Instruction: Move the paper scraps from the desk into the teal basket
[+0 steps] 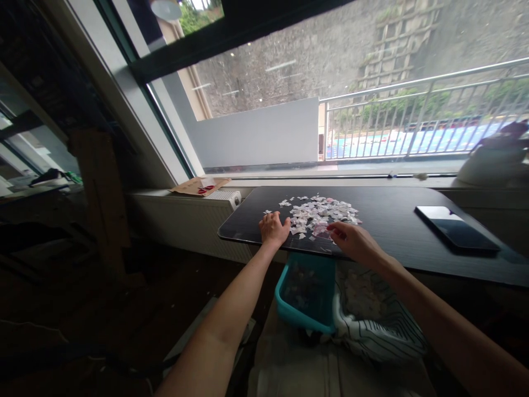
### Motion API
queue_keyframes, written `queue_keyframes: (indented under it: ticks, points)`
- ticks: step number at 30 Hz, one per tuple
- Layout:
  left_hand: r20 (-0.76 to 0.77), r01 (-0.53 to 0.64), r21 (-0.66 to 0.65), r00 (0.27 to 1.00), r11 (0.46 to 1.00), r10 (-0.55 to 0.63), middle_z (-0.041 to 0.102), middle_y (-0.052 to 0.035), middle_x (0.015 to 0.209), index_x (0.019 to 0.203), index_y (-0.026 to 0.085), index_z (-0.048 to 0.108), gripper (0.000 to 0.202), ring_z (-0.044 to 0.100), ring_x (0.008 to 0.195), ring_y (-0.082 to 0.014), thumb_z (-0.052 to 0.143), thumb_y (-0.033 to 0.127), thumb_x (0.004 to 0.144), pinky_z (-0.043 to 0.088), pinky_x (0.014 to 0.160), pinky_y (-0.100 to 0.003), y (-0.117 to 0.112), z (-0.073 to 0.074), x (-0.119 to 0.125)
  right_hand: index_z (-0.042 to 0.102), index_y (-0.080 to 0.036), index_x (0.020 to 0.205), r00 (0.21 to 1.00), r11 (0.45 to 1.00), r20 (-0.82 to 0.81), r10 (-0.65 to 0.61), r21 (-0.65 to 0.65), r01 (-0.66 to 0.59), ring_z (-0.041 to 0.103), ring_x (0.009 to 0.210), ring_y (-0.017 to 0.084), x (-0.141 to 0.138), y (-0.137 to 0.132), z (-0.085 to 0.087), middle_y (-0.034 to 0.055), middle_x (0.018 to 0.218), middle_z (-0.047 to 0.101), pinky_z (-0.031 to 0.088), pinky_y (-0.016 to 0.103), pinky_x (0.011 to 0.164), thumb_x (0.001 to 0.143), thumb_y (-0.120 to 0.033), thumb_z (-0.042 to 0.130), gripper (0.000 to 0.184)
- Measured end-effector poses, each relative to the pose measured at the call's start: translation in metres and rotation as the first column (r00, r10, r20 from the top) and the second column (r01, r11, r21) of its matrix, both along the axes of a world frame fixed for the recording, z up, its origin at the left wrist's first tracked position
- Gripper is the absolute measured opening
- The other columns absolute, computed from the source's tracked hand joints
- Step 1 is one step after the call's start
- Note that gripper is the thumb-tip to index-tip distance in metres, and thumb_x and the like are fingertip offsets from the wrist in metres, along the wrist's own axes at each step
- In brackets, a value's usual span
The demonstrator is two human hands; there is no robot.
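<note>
A loose heap of small torn white and pinkish paper scraps (316, 212) lies on the dark table (388, 220). My left hand (273, 228) rests at the left side of the heap, palm down, with its fingers apart near a few stray scraps. At the front right of the heap is my right hand (353, 240), its thumb and fingers drawn together next to a pinkish scrap (320, 228). Whatever may be between those fingertips is too small to make out.
Below the table's front edge sit a teal bin (306, 322) with scraps inside and a striped cloth bag (372, 331). A dark tablet (457, 229) lies on the table's right. Brown paper (200, 186) with red-handled scissors rests by the window, above a radiator (206, 220).
</note>
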State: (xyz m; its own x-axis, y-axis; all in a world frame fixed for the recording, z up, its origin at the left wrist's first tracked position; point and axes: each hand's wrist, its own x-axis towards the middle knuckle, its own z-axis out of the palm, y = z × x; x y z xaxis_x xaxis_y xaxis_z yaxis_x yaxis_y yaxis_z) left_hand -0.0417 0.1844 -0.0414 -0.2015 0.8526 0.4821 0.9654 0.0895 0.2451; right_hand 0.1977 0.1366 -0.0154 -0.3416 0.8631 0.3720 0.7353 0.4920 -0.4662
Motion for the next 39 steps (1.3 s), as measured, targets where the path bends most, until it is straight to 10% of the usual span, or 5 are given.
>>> queue_keyframes:
  ticks: [23, 32, 39]
  points:
    - [-0.015, -0.006, -0.002, 1.0, 1.0, 0.006, 0.061, -0.0097, 0.107, 0.108, 0.021, 0.057, 0.034, 0.051, 0.107, -0.0275, 0.049, 0.045, 0.086, 0.039, 0.09, -0.039, 0.001, -0.001, 0.0, 0.065, -0.021, 0.099, 0.977, 0.977, -0.132, 0.166, -0.112, -0.181, 0.058, 0.062, 0.014, 0.001, -0.022, -0.005, 0.0026, 0.076, 0.067, 0.043, 0.024, 0.056, 0.082, -0.036, 0.048, 0.028]
    - [-0.01, 0.005, -0.007, 1.0, 1.0, -0.005, 0.062, -0.0103, 0.105, 0.106, 0.02, 0.057, 0.033, 0.051, 0.106, -0.028, 0.049, 0.043, 0.085, 0.039, 0.088, -0.039, 0.0, 0.003, 0.0, 0.066, -0.019, 0.095, 0.967, 0.975, -0.127, -0.221, -0.069, 0.213, 0.056, 0.057, 0.014, 0.063, 0.0, -0.011, 0.0016, 0.067, 0.064, 0.042, 0.026, 0.055, 0.076, -0.035, 0.052, 0.028]
    - [-0.018, 0.0, -0.014, 1.0, 1.0, 0.0, 0.062, -0.0106, 0.106, 0.107, 0.02, 0.058, 0.032, 0.051, 0.107, -0.0285, 0.049, 0.042, 0.085, 0.039, 0.089, -0.04, 0.0, 0.004, 0.0, 0.064, -0.017, 0.098, 0.939, 0.966, -0.331, -0.089, -0.258, 0.0, 0.054, 0.052, 0.012, 0.042, 0.015, -0.023, 0.0004, 0.063, 0.064, 0.041, 0.024, 0.048, 0.076, -0.037, 0.052, 0.032]
